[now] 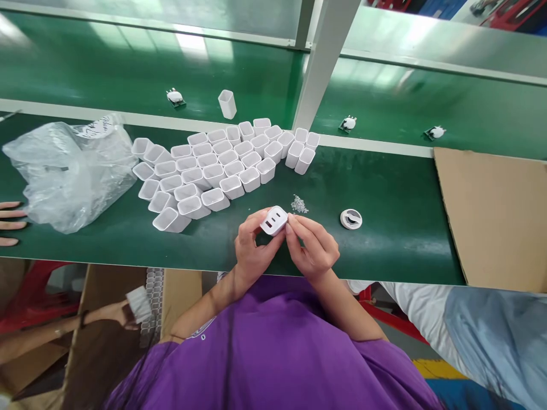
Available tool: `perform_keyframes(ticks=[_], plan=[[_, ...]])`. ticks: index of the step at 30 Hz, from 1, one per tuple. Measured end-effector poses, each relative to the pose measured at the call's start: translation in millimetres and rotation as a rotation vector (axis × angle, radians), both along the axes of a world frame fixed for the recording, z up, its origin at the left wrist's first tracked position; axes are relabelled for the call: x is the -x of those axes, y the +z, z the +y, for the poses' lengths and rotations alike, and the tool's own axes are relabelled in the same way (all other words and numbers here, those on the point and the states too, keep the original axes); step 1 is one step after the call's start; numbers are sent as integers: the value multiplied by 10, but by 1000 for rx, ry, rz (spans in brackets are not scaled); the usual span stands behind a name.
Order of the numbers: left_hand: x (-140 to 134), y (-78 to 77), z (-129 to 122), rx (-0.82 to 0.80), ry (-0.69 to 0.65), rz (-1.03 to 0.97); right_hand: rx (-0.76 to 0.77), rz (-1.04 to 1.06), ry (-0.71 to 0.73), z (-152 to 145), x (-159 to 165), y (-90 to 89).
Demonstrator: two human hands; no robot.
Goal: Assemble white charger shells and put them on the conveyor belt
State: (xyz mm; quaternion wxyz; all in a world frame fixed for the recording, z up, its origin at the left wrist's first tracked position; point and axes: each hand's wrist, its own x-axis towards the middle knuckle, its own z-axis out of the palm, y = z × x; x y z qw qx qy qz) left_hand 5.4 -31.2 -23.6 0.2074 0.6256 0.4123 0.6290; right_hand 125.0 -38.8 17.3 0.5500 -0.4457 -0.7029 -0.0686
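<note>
Between my two hands, above the green bench, is a white USB charger housing (pixel 274 221) with several port slots facing up. My left hand (pixel 253 242) is closed around its left side and underside. The fingertips of my right hand (pixel 311 245) pinch at its right edge; whether a small part sits between them is too small to tell. Just beyond the charger housing lies a little pile of clear plastic bits (pixel 299 204). Many white open-topped housings (pixel 212 171) stand in rows on the bench to the left.
A clear plastic bag (pixel 70 171) lies at left, near another person's hand (pixel 8 223). A white round item (pixel 351 219) and cardboard sheet (pixel 496 216) lie right. Small white plug parts (pixel 348 124) sit on the back ledge. Below left, a person's hand (pixel 123 313) reaches into a box.
</note>
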Motion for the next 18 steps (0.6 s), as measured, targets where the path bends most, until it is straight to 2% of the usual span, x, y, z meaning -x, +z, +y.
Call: perform_keyframes(ticks=[4,7,10,13,15,18], plan=[[19,-8,30,-90,62,112,-10,-61,23,-35,-7,-23],[17,32,31,-74,40,64,92,66,100,-56,-19,-29],[19,107,18,151,-104,-89,294,308,217,-62,-34,-16],[47,178,8,394,-293,-226,424,437,257,-48,-51,14],[78,203,9,431,-316,-242,476,472,298,-30,-62,40],[117,215,18,426,-252,-164,552,492,403,-3,-77,73]])
